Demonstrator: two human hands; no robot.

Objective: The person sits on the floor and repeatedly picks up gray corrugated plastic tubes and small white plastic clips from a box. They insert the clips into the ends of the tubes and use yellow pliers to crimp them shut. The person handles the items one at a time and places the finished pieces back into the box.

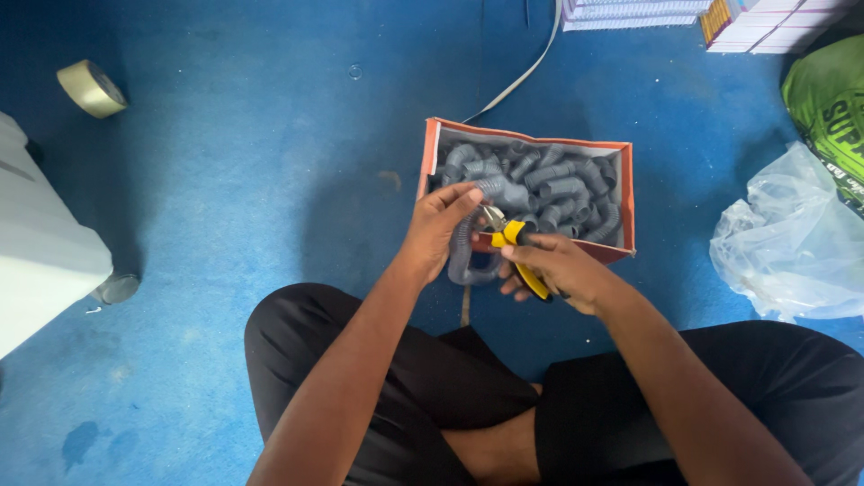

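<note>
Grey hose (pixel 468 252) and cutters (pixel 515 241) in hands, against the box rim (pixel 531 141)

Cutter (pixel 513 236) handles largely under fingers (pixel 531 256)

Single head view, looking steeply down from above at sitter's lap, facing forward over crossed legs (pixel 405 387) toward blue floor (pixel 225 180); sitting close, hands mid-frame, box (pixel 621 193) just beyond.
</note>
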